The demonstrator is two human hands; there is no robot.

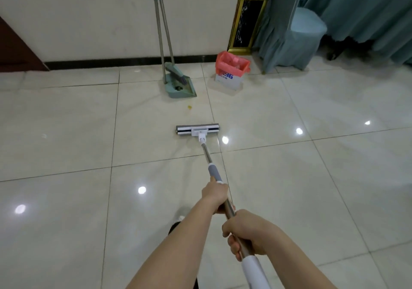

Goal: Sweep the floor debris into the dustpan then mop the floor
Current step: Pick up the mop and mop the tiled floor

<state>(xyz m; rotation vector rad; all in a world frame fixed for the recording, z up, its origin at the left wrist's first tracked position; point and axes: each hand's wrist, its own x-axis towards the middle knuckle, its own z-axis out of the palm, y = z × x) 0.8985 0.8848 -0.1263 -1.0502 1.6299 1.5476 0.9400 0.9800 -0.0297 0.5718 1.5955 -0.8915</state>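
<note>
Both of my hands grip the metal handle of a mop (206,152). My left hand (215,194) is the forward one, just below the grey sleeve. My right hand (246,233) holds the pole nearer to me, above the white end piece. The flat grey-and-white mop head (197,130) lies on the glossy beige tile floor (66,132) ahead of me. Beyond it a teal dustpan (181,87) stands at the wall with a broom (176,73) resting in it and debris inside. A small yellow scrap (189,107) lies on the tile between the dustpan and the mop head.
A white box lined with a red bag (230,71) stands right of the dustpan. Behind it are a gold-framed bin (247,21) and a chair in a pale blue cover (296,37), with teal drapes at the far right. A dark door (15,50) is at left.
</note>
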